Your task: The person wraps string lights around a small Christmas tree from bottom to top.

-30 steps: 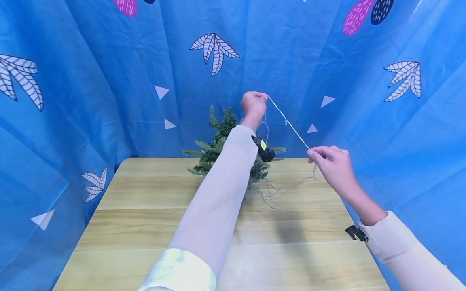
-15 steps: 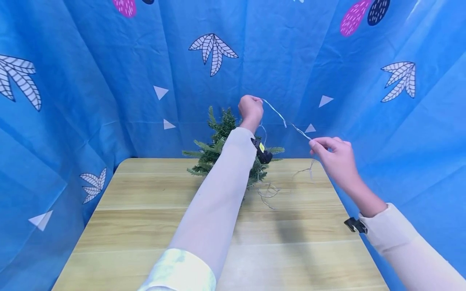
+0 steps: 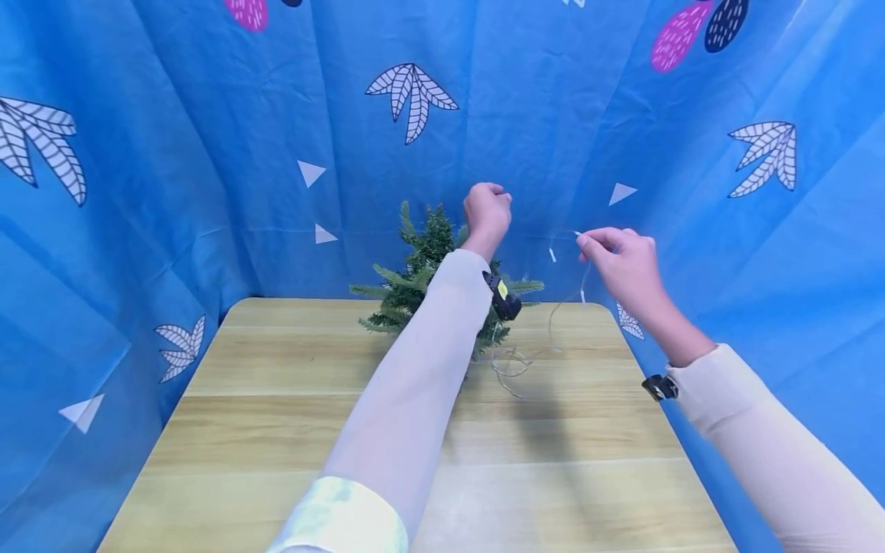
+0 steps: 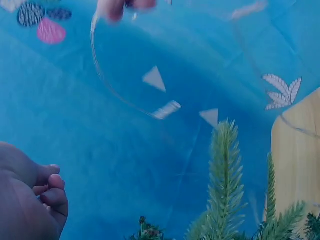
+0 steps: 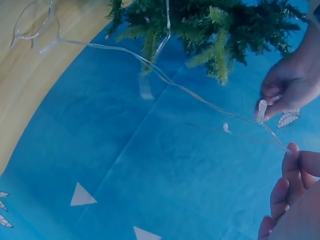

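Observation:
My right hand (image 3: 625, 265) pinches a thin clear strand of string lights (image 5: 200, 97) between thumb and index fingertip. From that pinch one length droops to a small bulb (image 4: 167, 110), and another trails down to the table. My left hand (image 3: 488, 213) is raised above the right side of a small artificial Christmas tree (image 3: 394, 296), thumb and fingers closed together at the tips. The wire at those left fingertips is too thin to see clearly. In the head view my left forearm hides much of the tree.
Loose coils of the light wire (image 3: 510, 369) lie on the wooden table (image 3: 290, 438), right of the tree's foot. A blue patterned curtain (image 3: 263, 138) surrounds the table behind and at both sides.
My right hand has risen and moved slightly left, toward my left hand. The strand between the hands has gone from taut to slack. My left hand has lowered slightly.

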`<state>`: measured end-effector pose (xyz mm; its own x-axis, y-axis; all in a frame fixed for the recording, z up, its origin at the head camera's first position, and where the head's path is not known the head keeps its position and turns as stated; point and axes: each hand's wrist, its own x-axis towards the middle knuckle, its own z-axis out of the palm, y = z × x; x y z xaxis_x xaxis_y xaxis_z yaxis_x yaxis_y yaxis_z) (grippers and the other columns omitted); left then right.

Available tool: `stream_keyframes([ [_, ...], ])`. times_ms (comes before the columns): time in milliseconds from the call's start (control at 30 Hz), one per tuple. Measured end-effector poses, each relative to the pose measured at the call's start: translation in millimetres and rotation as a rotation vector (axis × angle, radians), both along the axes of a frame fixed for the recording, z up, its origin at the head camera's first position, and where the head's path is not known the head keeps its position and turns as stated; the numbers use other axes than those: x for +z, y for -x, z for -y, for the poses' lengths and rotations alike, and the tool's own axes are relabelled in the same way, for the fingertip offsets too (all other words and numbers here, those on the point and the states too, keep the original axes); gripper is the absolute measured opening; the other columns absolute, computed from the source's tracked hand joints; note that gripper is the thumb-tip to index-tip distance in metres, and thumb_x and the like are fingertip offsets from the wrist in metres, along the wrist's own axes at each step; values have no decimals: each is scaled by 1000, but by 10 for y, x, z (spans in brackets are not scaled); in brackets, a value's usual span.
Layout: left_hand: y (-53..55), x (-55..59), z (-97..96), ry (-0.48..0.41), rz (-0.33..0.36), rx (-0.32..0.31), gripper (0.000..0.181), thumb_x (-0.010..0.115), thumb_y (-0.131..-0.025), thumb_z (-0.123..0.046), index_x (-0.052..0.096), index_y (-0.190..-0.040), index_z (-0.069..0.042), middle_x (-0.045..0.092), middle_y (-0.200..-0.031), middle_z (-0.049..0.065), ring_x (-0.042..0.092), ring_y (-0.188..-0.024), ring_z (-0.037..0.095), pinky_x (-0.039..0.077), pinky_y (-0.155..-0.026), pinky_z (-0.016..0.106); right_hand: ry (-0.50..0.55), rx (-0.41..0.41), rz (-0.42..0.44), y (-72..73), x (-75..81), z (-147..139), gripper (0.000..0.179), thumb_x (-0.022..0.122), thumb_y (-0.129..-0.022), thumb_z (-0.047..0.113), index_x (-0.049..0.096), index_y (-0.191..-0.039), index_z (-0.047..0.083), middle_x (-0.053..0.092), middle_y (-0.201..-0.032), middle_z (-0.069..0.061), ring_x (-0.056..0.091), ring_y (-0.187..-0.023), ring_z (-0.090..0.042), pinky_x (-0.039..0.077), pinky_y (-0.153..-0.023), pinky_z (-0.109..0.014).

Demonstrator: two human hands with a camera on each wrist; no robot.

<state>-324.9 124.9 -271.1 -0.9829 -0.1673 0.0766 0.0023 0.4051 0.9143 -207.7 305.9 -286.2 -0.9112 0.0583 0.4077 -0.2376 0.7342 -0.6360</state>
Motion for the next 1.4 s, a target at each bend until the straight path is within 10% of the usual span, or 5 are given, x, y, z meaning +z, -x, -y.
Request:
stream_keyframes([
  [267, -252, 23, -96, 59, -83, -307, 26, 68, -98, -19, 73, -123, -17, 73, -115, -4, 67, -104, 11, 54, -84, 24, -3, -4, -3, 136, 43, -5, 38, 58, -102, 41, 75, -108, 7, 72, -93, -14, 46, -94, -18, 36, -80, -40],
  [533, -445, 285, -199, 211, -127, -551, 32, 63, -101, -21, 67, -132, -22, 67, -129, -6, 65, -109, 9, 54, -87, 22, -30, 24, -1, 168, 188, -16, 41, 57, -103, 40, 73, -110, 3, 71, -96, -20, 49, -104, -23, 14, -117, -58],
  [733, -409, 340, -194, 372, -144, -584, 23, 62, -101, -21, 74, -120, -19, 68, -124, -5, 63, -111, 10, 54, -90, 24, -55, 22, 12, 185, 232, 21, 41, 56, -103, 40, 73, -110, 3, 70, -95, -20, 49, -104, -26, 18, -113, -58],
  [967, -330, 315, -108, 349, -109, -624, 19, 64, -100, -22, 77, -114, -19, 71, -116, -6, 65, -103, 10, 53, -84, 25, -53, 27, 20, 223, 247, 51, 42, 56, -103, 42, 74, -109, 5, 71, -95, -18, 48, -106, -25, 17, -114, -58],
  [1400, -169, 432, 70, 308, -113, -429, 18, 62, -101, -22, 78, -109, -16, 72, -111, -5, 64, -98, 10, 51, -82, 27, -52, 0, 84, 190, 234, 80, 46, 56, -101, 48, 74, -114, 7, 71, -102, -15, 47, -96, -23, 37, -89, -46],
])
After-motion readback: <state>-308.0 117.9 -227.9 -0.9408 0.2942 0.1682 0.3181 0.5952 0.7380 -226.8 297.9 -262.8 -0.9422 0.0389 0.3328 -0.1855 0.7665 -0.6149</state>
